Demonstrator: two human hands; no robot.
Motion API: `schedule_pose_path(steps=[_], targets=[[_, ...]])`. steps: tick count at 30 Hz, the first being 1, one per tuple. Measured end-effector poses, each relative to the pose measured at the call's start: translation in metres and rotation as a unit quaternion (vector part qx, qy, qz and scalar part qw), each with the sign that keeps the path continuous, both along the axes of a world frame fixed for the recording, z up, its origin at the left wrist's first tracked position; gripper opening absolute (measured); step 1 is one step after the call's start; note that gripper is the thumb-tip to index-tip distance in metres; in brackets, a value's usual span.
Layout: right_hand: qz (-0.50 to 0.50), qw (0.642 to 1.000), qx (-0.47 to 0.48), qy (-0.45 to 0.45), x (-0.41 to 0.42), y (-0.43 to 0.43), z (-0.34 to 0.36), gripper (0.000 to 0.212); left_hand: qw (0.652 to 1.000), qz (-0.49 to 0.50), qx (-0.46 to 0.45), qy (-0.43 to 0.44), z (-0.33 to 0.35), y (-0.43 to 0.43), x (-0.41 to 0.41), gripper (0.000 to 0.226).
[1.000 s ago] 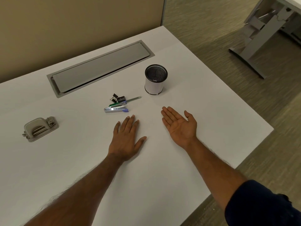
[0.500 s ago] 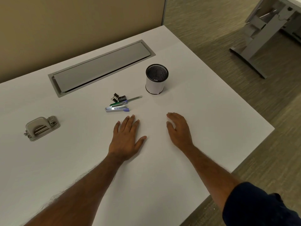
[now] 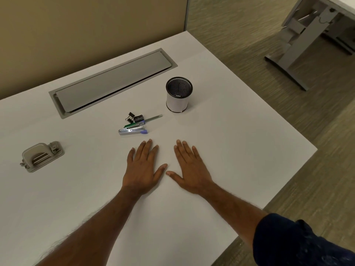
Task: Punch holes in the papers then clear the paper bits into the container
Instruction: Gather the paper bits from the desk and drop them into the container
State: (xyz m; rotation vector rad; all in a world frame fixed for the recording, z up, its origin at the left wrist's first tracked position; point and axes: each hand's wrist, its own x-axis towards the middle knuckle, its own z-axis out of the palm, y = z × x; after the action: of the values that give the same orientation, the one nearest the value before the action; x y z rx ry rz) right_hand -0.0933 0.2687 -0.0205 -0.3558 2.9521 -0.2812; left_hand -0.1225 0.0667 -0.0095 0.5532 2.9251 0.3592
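- Left hand (image 3: 143,169) and right hand (image 3: 189,169): palms down on the white tabletop (image 3: 240,150), fingers straight and slightly spread, gripping nothing.
- Papers: hard to tell apart from the white surface. Likely light, floppy, slippery; best pinched at an edge.
- Well off to the left: grey metal hole punch (image 3: 41,156). Probably stiff and weighty; best gripped round the body.
- Just beyond the fingertips: silver stapler (image 3: 131,129), green pen (image 3: 151,119), black binder clips (image 3: 130,117).
- Farther right: upright black mesh cup wrapped in white paper (image 3: 177,96); probably light, tippable.
- No legible writing.
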Motion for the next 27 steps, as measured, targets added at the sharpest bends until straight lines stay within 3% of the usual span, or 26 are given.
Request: schedule_pose_path(steps=[5, 11, 18, 20, 27], targets=[[0.051, 0.998, -0.025, 0.018, -0.001, 0.011, 0.005, 0.078, 1.000, 0.001, -0.001, 0.003, 0.001, 0.000, 0.001, 0.078], [-0.183, 0.982, -0.035, 0.006, -0.030, 0.036, 0.008, 0.079, 1.000, 0.005, -0.008, -0.003, 0.002, -0.005, 0.002, 0.080], [-0.180, 0.984, 0.012, -0.005, -0.064, 0.017, 0.005, 0.092, 1.000, 0.010, -0.015, -0.011, 0.002, -0.012, 0.007, 0.082], [-0.156, 0.987, 0.024, -0.006, -0.062, 0.012, 0.005, 0.094, 1.000, 0.013, -0.013, -0.012, 0.002, -0.015, 0.009, 0.082], [0.069, 0.997, 0.021, -0.001, -0.025, -0.019, 0.006, 0.089, 1.000, 0.020, -0.006, -0.002, 0.003, -0.029, 0.017, 0.076]])
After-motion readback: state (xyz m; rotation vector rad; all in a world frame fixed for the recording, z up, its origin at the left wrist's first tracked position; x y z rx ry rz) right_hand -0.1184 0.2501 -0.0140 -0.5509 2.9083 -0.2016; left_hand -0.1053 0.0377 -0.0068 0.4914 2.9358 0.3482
